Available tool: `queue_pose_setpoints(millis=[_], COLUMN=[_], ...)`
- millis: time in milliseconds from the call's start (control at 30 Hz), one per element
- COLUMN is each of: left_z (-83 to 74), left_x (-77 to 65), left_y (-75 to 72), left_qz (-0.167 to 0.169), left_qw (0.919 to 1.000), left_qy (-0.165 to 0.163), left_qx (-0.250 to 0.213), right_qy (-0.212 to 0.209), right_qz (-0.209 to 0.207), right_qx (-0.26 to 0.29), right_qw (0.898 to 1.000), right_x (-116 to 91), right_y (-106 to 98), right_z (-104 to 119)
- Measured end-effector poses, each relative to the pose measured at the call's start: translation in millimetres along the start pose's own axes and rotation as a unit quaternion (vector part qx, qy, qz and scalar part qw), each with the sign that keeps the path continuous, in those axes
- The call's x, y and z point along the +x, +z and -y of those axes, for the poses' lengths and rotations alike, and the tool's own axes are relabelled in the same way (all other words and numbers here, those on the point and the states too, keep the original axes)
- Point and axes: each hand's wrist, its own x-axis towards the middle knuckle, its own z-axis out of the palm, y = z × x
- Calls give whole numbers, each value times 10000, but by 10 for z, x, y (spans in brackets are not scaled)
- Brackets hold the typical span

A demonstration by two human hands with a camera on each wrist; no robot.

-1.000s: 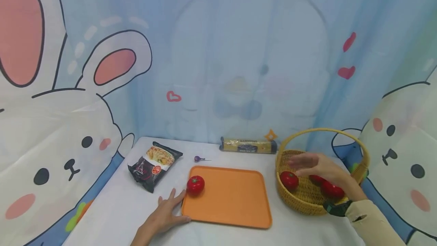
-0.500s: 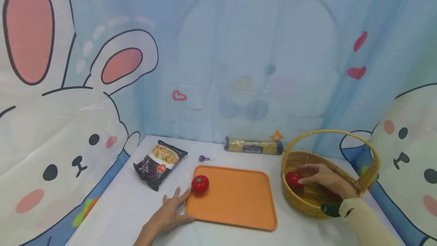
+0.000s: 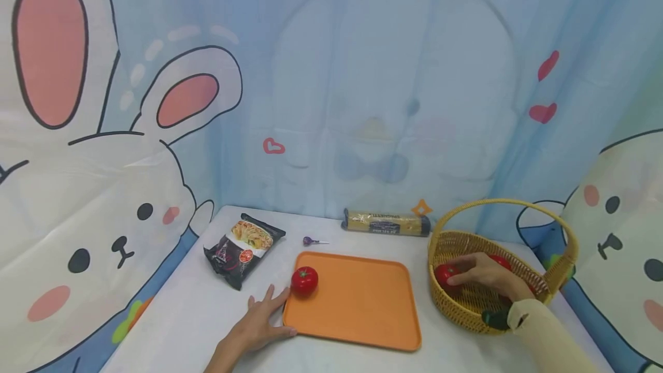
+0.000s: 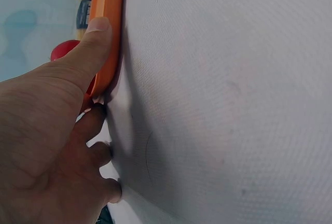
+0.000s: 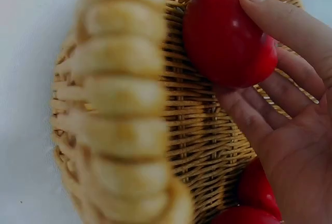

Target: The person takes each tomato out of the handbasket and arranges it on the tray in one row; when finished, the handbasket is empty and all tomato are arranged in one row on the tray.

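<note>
In the head view, my left hand (image 3: 256, 324) rests at the left end of an orange tray (image 3: 362, 304), fingers spread. The left wrist view shows its thumb (image 4: 96, 42) lying against the tray's rim (image 4: 109, 53). One red tomato (image 3: 304, 281) sits on the tray's left side. My right hand (image 3: 484, 274) reaches into a wicker basket (image 3: 458, 315) and holds a tomato (image 3: 446, 275) by its left wall. In the right wrist view the thumb is on one side of that tomato (image 5: 223, 37), the fingers on the other. More tomatoes (image 5: 254, 187) lie behind the hand, partly hidden.
A black noodle packet (image 3: 243, 249) lies left of the tray. Behind the tray are a small purple lollipop (image 3: 309, 241) and a spaghetti pack (image 3: 385, 223). The basket's tall handle (image 3: 497, 201) arches over the right hand. A printed curtain (image 3: 331, 73) hangs behind the table.
My right hand has lowered into the basket and taken hold of the tomato at its left side. The left hand has stayed at the tray. The head view has shifted slightly.
</note>
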Motion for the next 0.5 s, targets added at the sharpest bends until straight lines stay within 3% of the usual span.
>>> queue_pose_setpoints(millis=[233,500], left_z=[-2,-6], left_x=[6,32], left_y=[1,9], left_qz=[22,44], left_qw=[10000,9996], left_qy=[7,-288], left_qx=[-17,53], right_qy=[-84,-431], right_qz=[-228,-478], right_qx=[-198,-589], right_qw=[9995,9962], right_x=[-61,-217], right_y=[6,-114], right_z=[67,190])
